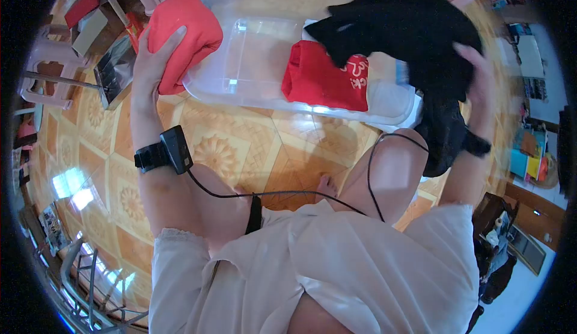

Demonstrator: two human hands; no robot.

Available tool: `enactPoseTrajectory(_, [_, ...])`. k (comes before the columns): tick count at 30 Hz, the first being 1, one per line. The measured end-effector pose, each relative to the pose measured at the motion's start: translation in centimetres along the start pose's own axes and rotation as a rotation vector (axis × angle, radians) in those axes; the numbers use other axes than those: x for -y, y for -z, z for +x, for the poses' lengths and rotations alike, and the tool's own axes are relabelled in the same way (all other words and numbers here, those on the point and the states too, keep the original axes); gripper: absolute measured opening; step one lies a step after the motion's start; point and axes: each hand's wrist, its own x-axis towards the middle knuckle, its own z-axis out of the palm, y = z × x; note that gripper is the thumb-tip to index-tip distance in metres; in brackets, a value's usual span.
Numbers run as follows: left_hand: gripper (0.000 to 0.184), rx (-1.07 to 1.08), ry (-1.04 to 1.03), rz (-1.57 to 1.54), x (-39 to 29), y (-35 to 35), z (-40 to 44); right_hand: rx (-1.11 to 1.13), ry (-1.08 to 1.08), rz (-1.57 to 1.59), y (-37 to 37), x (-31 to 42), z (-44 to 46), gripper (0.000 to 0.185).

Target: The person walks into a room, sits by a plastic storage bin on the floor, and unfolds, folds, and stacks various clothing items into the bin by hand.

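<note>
My left hand (157,54) grips a folded coral-red garment (189,30) at the left end of a clear plastic storage box (240,96). Its thumb lies across the cloth and the other fingers are hidden behind it. On the right, my right hand (478,75) is closed on a loose black garment (415,27), which hangs over the box's right part; motion blurs this hand. Inside the box, a folded red garment (321,78) with white lettering lies partly under the black cloth. White cloth (384,90) shows beside it.
Pale pink plastic stools (51,63) stand at the left and behind the box. More dark cloth (442,135) hangs by my right knee. A black cable (276,193) runs from a device on my left wrist across my lap. A metal rack (90,286) stands lower left on the tiled floor.
</note>
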Motion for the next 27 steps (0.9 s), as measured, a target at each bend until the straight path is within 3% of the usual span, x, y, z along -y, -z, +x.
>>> enactPoseTrajectory(3, [0.100,0.006,0.002,0.022,-0.3,-0.1,-0.1,-0.317,0.153,0.163,10.2,-1.0,-1.9,0.047])
enactPoseTrajectory(4, [0.101,-0.002,0.003,0.064,-0.5,-0.1,-0.2,-0.525,0.180,0.170,12.8,-1.4,-3.5,0.050])
enactPoseTrajectory(6, [0.102,-0.012,-0.004,0.089,-0.3,-0.1,0.1,-0.556,0.199,0.353,21.5,-5.1,-4.5,0.048])
enactPoseTrajectory(9, [0.103,-0.021,-0.004,0.083,-0.1,-0.1,0.4,-0.701,0.169,0.308,24.8,-8.9,-8.4,0.048])
enactPoseTrajectory(11, [0.104,-0.022,0.000,0.054,0.1,-0.1,0.5,-0.819,0.045,0.307,24.4,-12.1,-10.9,0.044])
enactPoseTrajectory(13, [0.104,-0.010,-0.012,0.059,0.1,0.0,0.6,-0.699,-0.162,0.310,28.8,-19.6,-12.2,0.050])
enactPoseTrajectory(15, [0.104,-0.013,-0.006,0.069,0.2,0.0,0.8,-0.603,-0.325,0.023,27.0,-24.4,-13.8,0.061])
enactPoseTrajectory(17, [0.104,-0.014,0.006,0.084,0.5,0.1,0.9,-0.651,-0.502,-0.268,29.9,-31.7,-14.8,0.073])
enactPoseTrajectory(18, [0.104,0.004,-0.014,0.060,0.7,0.2,1.1,-0.680,-0.449,-0.342,32.9,-35.5,-14.6,0.085])
enactPoseTrajectory(19, [0.104,0.024,-0.033,0.036,0.9,0.3,1.2,-0.678,-0.459,-0.343,31.8,-34.3,-14.6,0.085])
enactPoseTrajectory(21, [0.104,0.021,-0.021,0.048,1.2,0.4,1.3,-0.932,-0.458,-1.298,27.0,-27.9,-14.0,0.088])
enactPoseTrajectory(22, [0.103,0.009,-0.012,0.052,1.4,0.4,1.3,-1.027,-0.485,-1.387,24.9,-25.4,-13.3,0.086])
enactPoseTrajectory(24, [0.103,0.017,-0.024,0.059,1.5,0.4,1.5,-0.914,-0.061,-1.117,26.8,-24.8,-10.8,0.065])
enactPoseTrajectory(26, [0.103,0.025,-0.034,0.070,1.4,0.4,1.4,-0.638,0.155,-0.567,24.7,-22.5,-6.7,0.043])
enactPoseTrajectory(27, [0.105,0.027,-0.050,0.068,1.3,0.3,1.3,-0.527,0.158,-0.513,20.6,-19.0,-5.1,0.038])
